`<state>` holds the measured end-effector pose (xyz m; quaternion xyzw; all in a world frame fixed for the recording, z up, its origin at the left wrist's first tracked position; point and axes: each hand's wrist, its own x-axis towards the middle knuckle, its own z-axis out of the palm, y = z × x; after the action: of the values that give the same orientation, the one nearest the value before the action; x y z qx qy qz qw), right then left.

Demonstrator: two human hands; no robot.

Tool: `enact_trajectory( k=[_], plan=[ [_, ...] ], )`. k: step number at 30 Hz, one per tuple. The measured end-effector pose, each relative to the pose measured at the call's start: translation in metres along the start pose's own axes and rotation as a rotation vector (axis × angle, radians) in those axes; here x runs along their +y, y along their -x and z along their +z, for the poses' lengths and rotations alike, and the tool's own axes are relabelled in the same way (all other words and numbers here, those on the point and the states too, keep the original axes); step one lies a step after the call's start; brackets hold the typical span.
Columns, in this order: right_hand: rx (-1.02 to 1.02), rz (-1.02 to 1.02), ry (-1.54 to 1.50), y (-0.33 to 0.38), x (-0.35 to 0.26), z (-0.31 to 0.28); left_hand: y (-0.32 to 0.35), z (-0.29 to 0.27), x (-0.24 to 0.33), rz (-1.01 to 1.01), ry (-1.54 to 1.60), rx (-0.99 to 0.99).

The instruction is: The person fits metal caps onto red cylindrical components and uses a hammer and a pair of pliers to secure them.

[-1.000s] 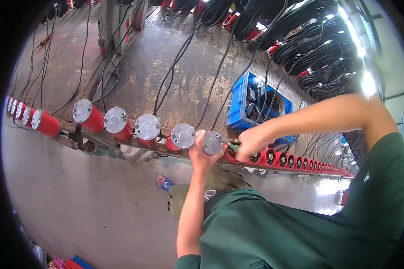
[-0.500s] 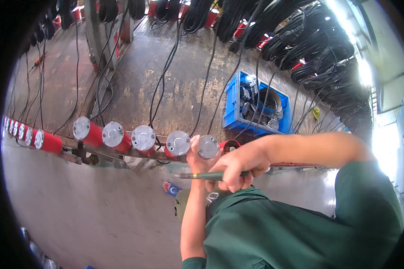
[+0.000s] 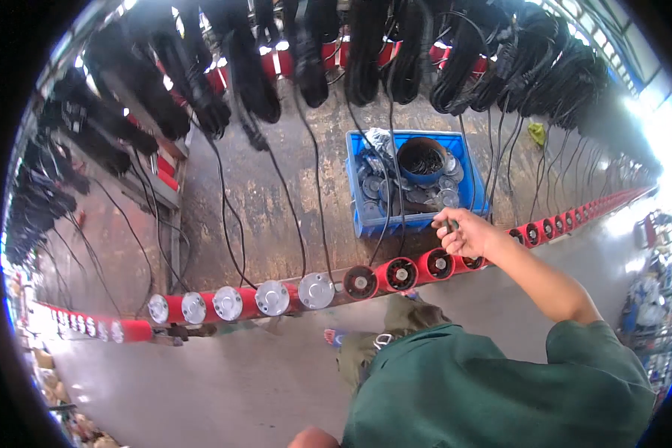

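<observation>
My right hand is raised beside the front right corner of the blue crate, with its fingers closed. A short bit of the dark green-handled screwdriver shows between them; the rest is hidden. At the bottom edge, a blurred bit of skin belongs to my left hand or arm, and no fingers can be made out. Below the crate runs a row of red cylinders. The nearest capped one has a round silver metal cap; to its right stands an uncapped cylinder with its dark inside showing.
The crate holds loose metal caps, a round bowl of small dark screws and a crumpled clear bag. Bundles of black cable hang overhead, with strands running down to the cylinders. A yellow-green cloth lies on the worn bench.
My right hand has moved up and right, away from the capped cylinder, towards the crate. My left hand has let go of that cylinder and dropped to the lower edge. The view has shifted.
</observation>
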<state>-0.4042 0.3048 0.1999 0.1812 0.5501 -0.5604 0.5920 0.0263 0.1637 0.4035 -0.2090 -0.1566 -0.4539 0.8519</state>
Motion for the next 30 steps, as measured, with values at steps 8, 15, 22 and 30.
enact_trajectory(
  k=[8,15,22,30],
  plan=[
    [0.012,-0.099,0.086,-0.056,-0.065,-0.100,0.147,-0.001,-0.083,-0.563,-0.683,-0.370],
    [-0.060,-0.120,-0.073,-0.086,-0.081,-0.125,0.271,-0.006,-0.111,-0.805,-1.086,-0.446],
    [0.177,-0.380,0.060,-0.097,-0.087,-0.098,0.322,0.000,-0.117,-0.914,-1.231,-0.466],
    [0.814,-0.808,0.608,-0.162,-0.089,-0.119,0.333,-0.006,-0.123,-1.020,-1.244,-0.520]
  ],
)
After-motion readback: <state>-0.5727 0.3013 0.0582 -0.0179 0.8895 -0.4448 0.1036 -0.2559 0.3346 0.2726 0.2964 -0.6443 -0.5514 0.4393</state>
